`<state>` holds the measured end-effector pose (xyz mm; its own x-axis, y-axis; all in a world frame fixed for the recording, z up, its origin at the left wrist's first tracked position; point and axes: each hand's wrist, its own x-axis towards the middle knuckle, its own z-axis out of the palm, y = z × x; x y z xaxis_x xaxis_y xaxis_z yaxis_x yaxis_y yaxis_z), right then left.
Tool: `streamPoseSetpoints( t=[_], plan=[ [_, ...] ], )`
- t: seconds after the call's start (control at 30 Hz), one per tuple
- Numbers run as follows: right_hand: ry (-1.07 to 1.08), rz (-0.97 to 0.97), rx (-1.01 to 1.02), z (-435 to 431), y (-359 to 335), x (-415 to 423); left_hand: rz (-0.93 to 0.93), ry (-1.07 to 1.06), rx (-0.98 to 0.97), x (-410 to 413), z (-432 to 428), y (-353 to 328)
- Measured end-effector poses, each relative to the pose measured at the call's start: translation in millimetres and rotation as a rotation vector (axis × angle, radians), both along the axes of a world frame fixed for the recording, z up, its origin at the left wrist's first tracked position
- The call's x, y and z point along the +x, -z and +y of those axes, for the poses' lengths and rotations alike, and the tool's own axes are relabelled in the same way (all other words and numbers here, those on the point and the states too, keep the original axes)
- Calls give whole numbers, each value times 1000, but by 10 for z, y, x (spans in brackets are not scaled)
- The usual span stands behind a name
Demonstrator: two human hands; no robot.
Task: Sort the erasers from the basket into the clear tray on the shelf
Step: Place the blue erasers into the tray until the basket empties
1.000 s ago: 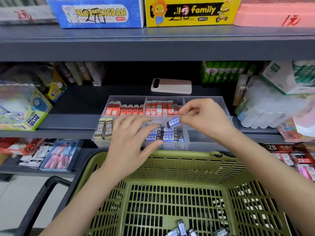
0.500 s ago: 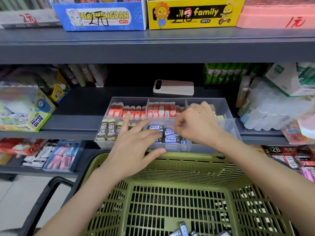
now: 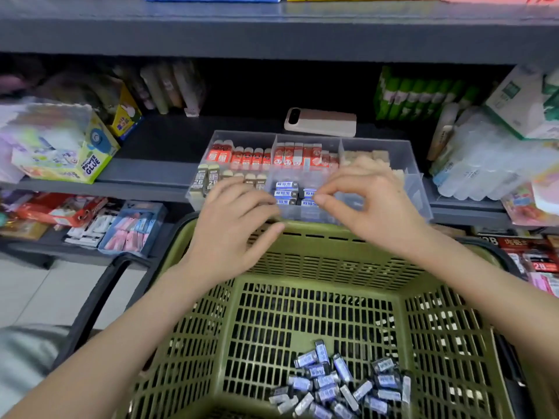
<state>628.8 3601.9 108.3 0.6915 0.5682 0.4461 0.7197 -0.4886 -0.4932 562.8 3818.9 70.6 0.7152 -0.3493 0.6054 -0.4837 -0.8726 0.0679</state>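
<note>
Placing step: right hand (image 3: 372,201) pinched at blue erasers (image 3: 286,193) in clear tray (image 3: 420,189), grip unclear; left hand (image 3: 233,225) lay open; next pick needed the basket (image 3: 332,237) pile (image 3: 332,385).

Matt green plastic lattice basket (image 3: 302,313); clear, smooth plastic tray (image 3: 419,192); glossy paper-sleeved erasers (image 3: 329,379); matt grey shelf (image 3: 151,173).

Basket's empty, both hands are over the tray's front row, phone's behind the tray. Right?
Not quite. The basket is not empty: the head view shows a pile of blue erasers on its floor. The rest holds: the left hand and right hand are over the front row of the tray, and the phone is behind the tray.
</note>
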Motion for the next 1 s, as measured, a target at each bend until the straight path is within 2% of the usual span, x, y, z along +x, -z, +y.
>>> streamPoseSetpoints(
  t=[0.07, 0.13, 0.2, 0.27, 0.33, 0.43, 0.5, 0.7, 0.83, 1.0],
  plan=[
    [-120, 134, 78, -57, 121, -232, 42, 37, -67, -195, -29, 105],
    [-187, 314, 18, -107, 366, -433, 198, 80, -59, -399, -93, 288],
    [-226, 531, -198, -140, 698, -584, 478, 112, -32, -598, -183, 549],
    [-239, 650, -492, -178, 1070, -705, 850, 105, 46, -774, -283, 846],
    [-250, 658, -715, -223, 1394, -811, 1097, 122, 201, -897, -387, 1157],
    [-307, 605, -916, -275, 1765, -969, 1291, 168, 347, -994, -506, 1512],
    [-347, 565, -967, -292, 1938, -1077, 1348, 170, 375, -1033, -559, 1672],
    [-334, 416, -939, -325, 2213, -1186, 1259, 199, 334, -1139, -562, 1870],
    [-268, 449, -832, -349, 2261, -1099, 1237, 153, 169, -1117, -513, 1884],
    [-131, 481, -743, -347, 2269, -1009, 1228, -4, -148, -1081, -550, 1903]
  ],
)
